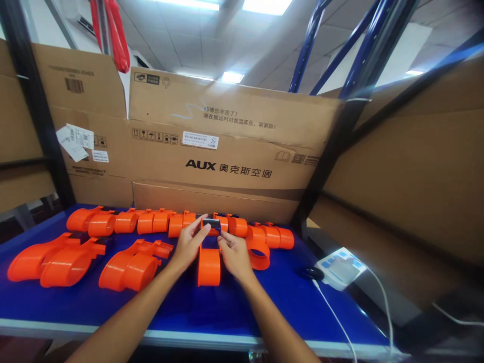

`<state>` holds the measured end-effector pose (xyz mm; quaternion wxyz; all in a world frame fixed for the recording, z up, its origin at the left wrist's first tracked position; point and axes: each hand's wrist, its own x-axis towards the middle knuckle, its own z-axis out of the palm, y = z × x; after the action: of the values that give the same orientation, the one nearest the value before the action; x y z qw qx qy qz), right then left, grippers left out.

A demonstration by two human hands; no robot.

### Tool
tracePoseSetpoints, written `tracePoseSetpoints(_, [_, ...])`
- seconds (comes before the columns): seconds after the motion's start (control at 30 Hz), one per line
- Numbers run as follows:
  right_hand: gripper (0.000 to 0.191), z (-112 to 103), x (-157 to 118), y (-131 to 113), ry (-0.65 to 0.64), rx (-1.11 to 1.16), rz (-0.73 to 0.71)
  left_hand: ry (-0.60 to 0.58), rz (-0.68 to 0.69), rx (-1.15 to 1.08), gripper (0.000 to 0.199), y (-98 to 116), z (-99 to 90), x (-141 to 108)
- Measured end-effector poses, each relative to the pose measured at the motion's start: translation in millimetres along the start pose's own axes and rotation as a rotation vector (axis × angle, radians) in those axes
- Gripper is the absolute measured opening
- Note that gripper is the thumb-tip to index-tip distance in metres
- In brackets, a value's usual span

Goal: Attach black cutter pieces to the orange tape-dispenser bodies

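Observation:
Near the middle of the table, my left hand (191, 243) pinches a small black rectangular piece (212, 223) between thumb and fingers. Just below it is an orange plastic ring (209, 268), which seems joined to the black piece; the joint is hidden. My right hand (235, 252) is closed at the right edge of the black piece, its thumb and fingertips by the top of the orange ring. More orange rings (130, 269) with handle-like tabs lie to the left of my left hand. Another orange ring (260, 256) sits beside my right hand.
A row of orange rings (124, 222) runs along the back of the blue table (181, 312). Behind stands a cardboard panel (234, 196). At right lie a white power strip (341, 268), a black plug-like object (313, 273) and white cables. Dark rack posts (321, 156) flank the table.

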<state>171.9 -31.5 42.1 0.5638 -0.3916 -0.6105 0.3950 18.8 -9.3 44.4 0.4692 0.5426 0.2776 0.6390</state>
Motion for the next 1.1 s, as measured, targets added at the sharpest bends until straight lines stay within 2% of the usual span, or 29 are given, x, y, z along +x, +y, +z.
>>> tracePoseSetpoints(0.17, [0.044, 0, 0, 4, 0.045, -0.015, -0.003, 0.015, -0.016, -0.030, 0.056, 1, 1.6, 2])
tracePoseSetpoints(0.37, [0.045, 0, 0, 4, 0.018, 0.020, -0.001, 0.042, -0.054, -0.089, 0.052, -1, 1.7, 2])
tracePoseSetpoints(0.63, [0.042, 3, 0, 8, 0.067, 0.002, -0.046, 0.049, -0.170, -0.312, 0.049, 6, 4.6, 0])
tracePoseSetpoints(0.8, [0.037, 2, -1, 6, 0.081, -0.216, -0.127, 0.021, -0.271, -0.512, 0.038, 15, 8.8, -6])
tracePoseSetpoints(0.9, [0.036, -1, -3, 3, 0.073, -0.366, -0.165, 0.054, -0.342, -0.577, 0.032, 17, 8.6, -10])
tracePoseSetpoints(1.1, [0.031, -7, -6, -5, 0.058, -0.565, -0.251, 0.101, -0.552, -0.625, 0.039, 14, 5.8, -15])
